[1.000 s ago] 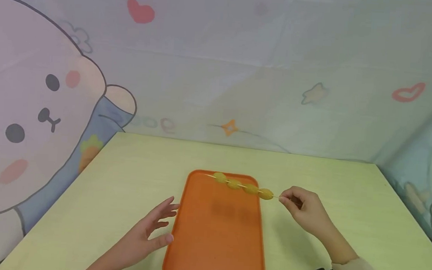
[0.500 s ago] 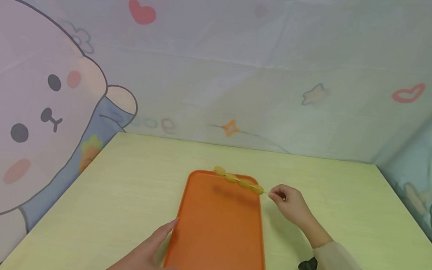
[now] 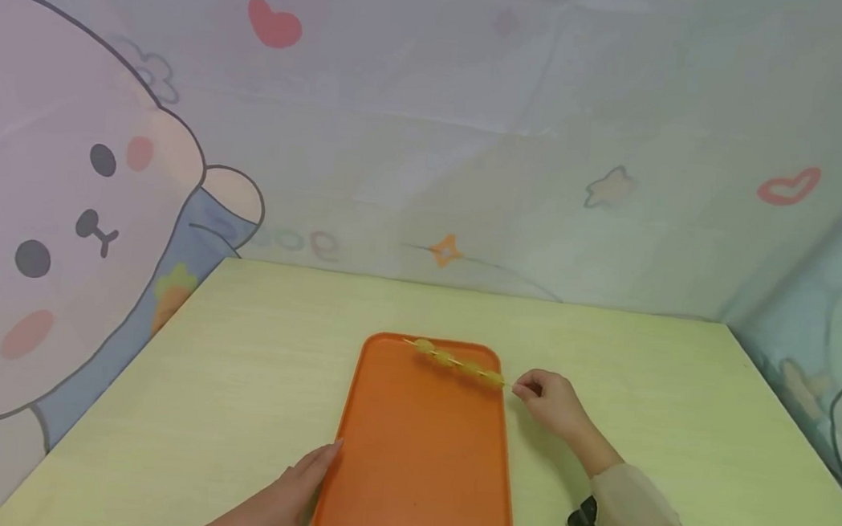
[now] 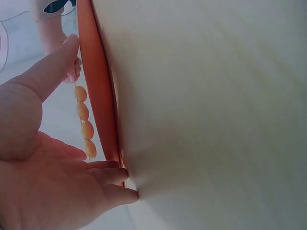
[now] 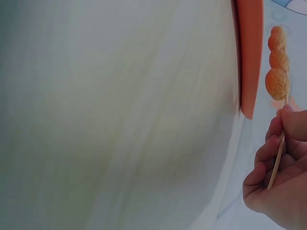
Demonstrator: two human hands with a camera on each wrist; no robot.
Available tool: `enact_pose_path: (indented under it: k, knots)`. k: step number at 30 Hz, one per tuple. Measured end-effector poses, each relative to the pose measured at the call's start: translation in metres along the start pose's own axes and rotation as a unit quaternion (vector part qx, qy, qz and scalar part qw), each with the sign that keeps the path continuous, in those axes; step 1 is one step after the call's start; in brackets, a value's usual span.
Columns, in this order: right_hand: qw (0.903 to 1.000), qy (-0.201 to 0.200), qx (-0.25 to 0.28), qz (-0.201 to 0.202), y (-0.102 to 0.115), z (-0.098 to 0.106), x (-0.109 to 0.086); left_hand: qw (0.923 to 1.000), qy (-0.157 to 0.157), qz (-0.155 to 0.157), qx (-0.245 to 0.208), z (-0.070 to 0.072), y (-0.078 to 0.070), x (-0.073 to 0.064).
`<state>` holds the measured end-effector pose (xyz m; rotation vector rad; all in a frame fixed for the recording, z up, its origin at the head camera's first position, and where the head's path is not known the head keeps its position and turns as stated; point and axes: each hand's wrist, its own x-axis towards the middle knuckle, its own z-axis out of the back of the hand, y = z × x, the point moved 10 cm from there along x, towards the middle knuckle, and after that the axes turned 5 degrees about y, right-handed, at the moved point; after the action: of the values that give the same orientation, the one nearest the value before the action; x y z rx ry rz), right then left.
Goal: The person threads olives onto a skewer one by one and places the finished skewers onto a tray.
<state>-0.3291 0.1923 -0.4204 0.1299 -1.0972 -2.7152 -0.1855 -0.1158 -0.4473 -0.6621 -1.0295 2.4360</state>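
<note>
My right hand [image 3: 551,403] pinches the bare end of a skewer of several yellowish fried balls [image 3: 470,369] between thumb and fingers. The skewer lies low over the far end of an orange tray [image 3: 416,456], its tip pointing to the far left. In the right wrist view, the stick [image 5: 277,163] runs back under the thumb across the palm. My left hand [image 3: 279,500] is at the tray's left side, thumb and fingers extended along its rim. Seen from the left wrist, the fingertips [image 4: 129,194] reach down beside the tray's outer wall [image 4: 98,91].
The tray lies on a pale yellow table [image 3: 242,349]. A small black device [image 3: 584,521] shows beside the right sleeve [image 3: 640,514]. Behind the table hangs a cloth backdrop [image 3: 400,133] with a cartoon bear and hearts.
My right hand has moved left and lowered the skewer toward the tray's far end. My left hand has moved nearer and come against the tray's left edge.
</note>
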Motion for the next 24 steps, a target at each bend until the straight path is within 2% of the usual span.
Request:
enact_pose_path:
  k: [4, 14, 24]
  knots:
    - [1.0, 0.004, 0.0, -0.005, 0.0, -0.004, 0.001, 0.9996, 0.006, 0.018, -0.023, -0.003, 0.004, 0.0]
    - [0.9999, 0.012, -0.009, -0.005, -0.001, -0.008, 0.008, 0.9983, 0.008, 0.048, -0.031, -0.001, 0.008, -0.003]
    - [0.9995, 0.023, -0.012, -0.016, -0.006, -0.012, 0.011, 0.9992, 0.023, 0.022, -0.026, -0.002, 0.005, -0.001]
